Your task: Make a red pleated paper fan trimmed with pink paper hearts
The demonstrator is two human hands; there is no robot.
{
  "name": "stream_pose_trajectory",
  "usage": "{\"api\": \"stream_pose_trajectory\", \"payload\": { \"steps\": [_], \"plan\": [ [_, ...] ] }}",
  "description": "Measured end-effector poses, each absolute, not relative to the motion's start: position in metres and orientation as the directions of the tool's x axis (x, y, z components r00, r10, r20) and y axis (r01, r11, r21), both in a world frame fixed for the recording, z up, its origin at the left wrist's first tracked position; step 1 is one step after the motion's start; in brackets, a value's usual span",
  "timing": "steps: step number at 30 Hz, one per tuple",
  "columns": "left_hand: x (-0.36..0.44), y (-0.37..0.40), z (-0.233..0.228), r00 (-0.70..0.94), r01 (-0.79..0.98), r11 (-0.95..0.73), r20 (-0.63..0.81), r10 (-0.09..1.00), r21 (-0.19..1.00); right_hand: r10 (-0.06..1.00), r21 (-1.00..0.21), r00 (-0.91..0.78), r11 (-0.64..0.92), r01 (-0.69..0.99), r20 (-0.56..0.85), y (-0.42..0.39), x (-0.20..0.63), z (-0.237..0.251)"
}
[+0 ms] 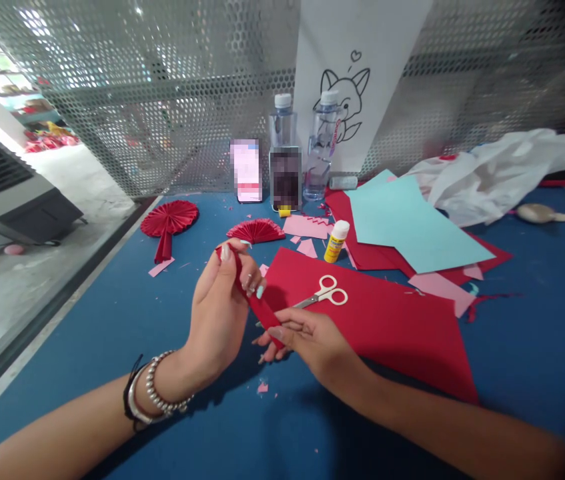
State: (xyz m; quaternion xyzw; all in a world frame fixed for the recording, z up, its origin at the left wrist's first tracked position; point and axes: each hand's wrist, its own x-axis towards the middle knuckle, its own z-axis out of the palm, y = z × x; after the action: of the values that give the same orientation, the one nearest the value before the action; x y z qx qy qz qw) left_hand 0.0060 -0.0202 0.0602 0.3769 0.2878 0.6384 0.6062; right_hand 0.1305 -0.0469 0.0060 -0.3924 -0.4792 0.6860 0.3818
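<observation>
Gripping upper end of red strip (261, 308) in curled left hand (221, 303), pinching lower end in right hand (312, 340); beyond, scissors (315, 297) on red sheet (387, 333), glue stick (336, 243) toward worktop (107, 320)'s far edge.

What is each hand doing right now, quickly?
Left hand: closed, pinching the upper end of the red paper strip.
Right hand: closed, gripping the strip's lower end.

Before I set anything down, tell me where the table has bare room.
Left: the stretch of blue table between the round red fan and the left hand, apart from specks. Right: the patch beyond the large red sheet. Crowded: the middle back, with the glue stick, half-round fan, pink scraps and bottles.
</observation>
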Motion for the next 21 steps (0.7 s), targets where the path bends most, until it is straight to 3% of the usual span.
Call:
{"api": "stream_pose_trajectory", "payload": {
  "steps": [9, 16, 21],
  "plan": [
    [-0.005, -0.005, 0.069, -0.005, -0.629, -0.052, 0.063, 0.998, 0.776, 0.814, -0.885, -0.534, -0.401, -0.235, -0.227, -0.047, 0.134, 0.014],
    [-0.007, -0.002, 0.065, 0.017, -0.605, -0.007, 0.021, 1.0, 0.796, 0.819, -0.899, -0.545, -0.362, -0.245, -0.181, -0.047, 0.136, 0.015],
    [-0.007, -0.002, 0.062, 0.053, -0.564, -0.025, 0.066, 0.996, 0.825, 0.845, -0.919, -0.502, -0.328, -0.217, -0.183, -0.046, 0.137, 0.013]
  ]
}}
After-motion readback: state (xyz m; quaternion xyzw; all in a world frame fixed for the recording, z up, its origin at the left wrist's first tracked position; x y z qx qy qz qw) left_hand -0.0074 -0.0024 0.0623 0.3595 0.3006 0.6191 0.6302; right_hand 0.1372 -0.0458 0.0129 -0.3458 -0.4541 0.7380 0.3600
